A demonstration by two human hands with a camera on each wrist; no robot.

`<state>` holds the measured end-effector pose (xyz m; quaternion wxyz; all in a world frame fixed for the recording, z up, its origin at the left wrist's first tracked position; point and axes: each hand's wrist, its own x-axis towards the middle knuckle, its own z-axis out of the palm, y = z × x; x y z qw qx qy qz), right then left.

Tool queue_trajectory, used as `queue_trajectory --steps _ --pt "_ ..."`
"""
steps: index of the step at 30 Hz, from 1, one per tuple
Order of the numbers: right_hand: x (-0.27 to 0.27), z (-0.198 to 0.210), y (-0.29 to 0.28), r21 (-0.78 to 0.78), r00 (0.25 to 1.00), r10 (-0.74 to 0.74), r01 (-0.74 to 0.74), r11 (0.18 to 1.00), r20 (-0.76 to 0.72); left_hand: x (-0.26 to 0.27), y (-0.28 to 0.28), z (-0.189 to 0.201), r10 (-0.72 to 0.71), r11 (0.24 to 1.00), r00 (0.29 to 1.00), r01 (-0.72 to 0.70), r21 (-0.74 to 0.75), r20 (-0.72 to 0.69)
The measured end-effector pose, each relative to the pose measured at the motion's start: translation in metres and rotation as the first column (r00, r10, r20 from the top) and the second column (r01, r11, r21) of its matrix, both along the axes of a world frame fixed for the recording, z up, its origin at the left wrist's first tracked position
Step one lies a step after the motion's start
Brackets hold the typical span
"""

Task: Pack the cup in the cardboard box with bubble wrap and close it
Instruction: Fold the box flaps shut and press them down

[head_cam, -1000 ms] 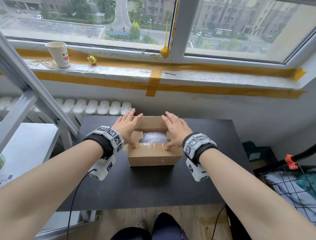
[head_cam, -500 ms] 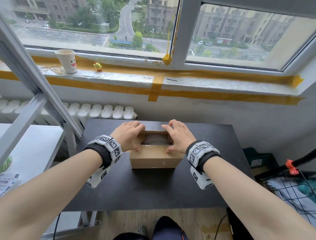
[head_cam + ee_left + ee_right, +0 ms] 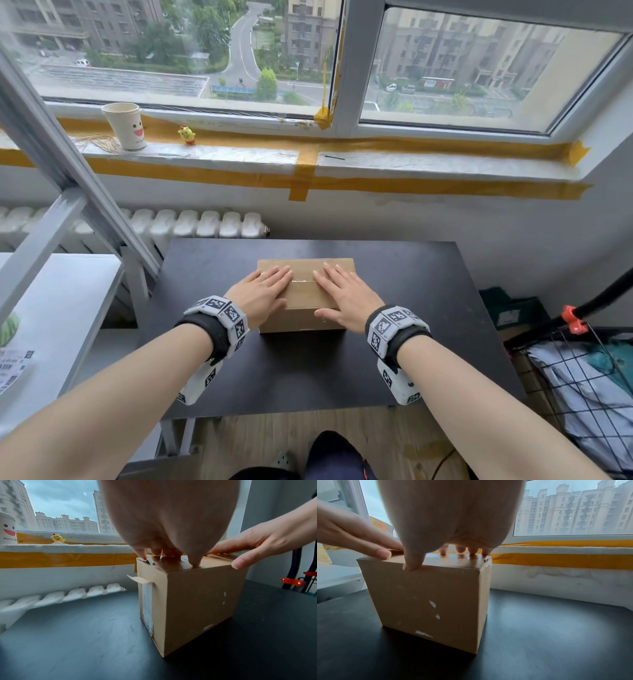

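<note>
The brown cardboard box (image 3: 303, 294) stands on the black table (image 3: 308, 370) with its top flaps folded flat. My left hand (image 3: 263, 294) lies flat on the left half of the lid, fingers straight. My right hand (image 3: 342, 296) lies flat on the right half, thumb at the front edge. In the left wrist view the box (image 3: 197, 601) has peeling tape (image 3: 147, 601) down its left side. The right wrist view gives the box (image 3: 428, 599) from the front with fingertips (image 3: 460, 550) pressing its top. The cup and bubble wrap are hidden inside.
A paper cup with a smiley face (image 3: 125, 126) and a small yellow toy (image 3: 186, 134) stand on the windowsill. A white radiator (image 3: 171, 224) runs behind the table. A white shelf (image 3: 51, 308) is at left, a wire basket (image 3: 582, 387) at right.
The top flaps have come down from open to flat, hiding the bubble wrap. Both hands moved from the flap edges onto the lid, and the head view shifted downward.
</note>
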<state>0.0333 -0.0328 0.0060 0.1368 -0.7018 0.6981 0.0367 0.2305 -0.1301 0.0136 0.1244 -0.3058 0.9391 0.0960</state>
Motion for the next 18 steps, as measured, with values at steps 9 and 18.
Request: queue_trajectory --steps 9,18 --pt "0.003 -0.014 0.000 -0.020 1.000 -0.018 0.017 1.000 -0.025 0.004 0.001 -0.015 -0.028 0.998 0.999 0.029 -0.049 0.020" --pt "0.005 -0.018 -0.006 -0.002 0.999 -0.044 0.044 0.999 -0.016 0.003 -0.008 -0.015 -0.074 0.996 0.995 0.078 -0.044 0.068"
